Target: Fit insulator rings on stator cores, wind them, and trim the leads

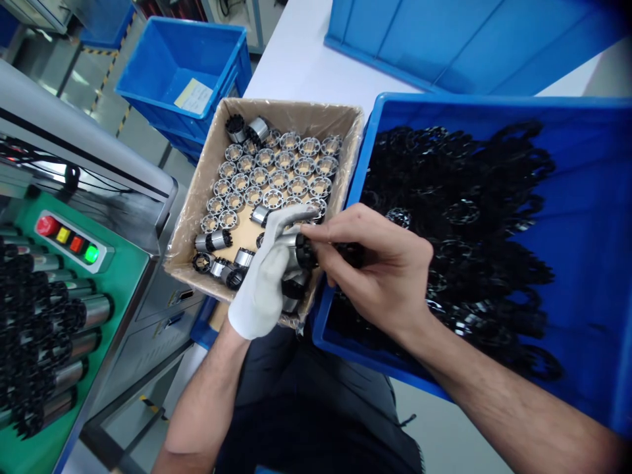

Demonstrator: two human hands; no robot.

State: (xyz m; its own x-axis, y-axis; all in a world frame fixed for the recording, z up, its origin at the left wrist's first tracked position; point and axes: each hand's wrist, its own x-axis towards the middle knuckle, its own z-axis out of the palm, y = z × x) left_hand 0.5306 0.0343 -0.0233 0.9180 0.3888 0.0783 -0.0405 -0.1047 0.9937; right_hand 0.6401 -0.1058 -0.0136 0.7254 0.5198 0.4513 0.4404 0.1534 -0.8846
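Note:
My left hand [264, 283], in a white glove, is closed around a silver metal cylinder, which looks like a motor stator core [295, 245]. One end of the core, facing right, carries a black plastic end piece [309, 253]. My bare right hand [382, 263] pinches at that black end, thumb and fingertips together; the fingers partly hide what they grip. Both hands are over the right side of a plastic-lined cardboard box [190, 217]. Rows of bare metal cores [265, 157] stand upright inside it, and several cores with black ends [213, 239] lie loose near its front.
To the right, a blue bin [582, 217] holds a heap of black plastic ring parts [459, 217]. Another blue bin [434, 39] stands behind it. Blue crates [182, 46] sit at the back left. A green machine table [118, 257] with buttons and capped cores is at left.

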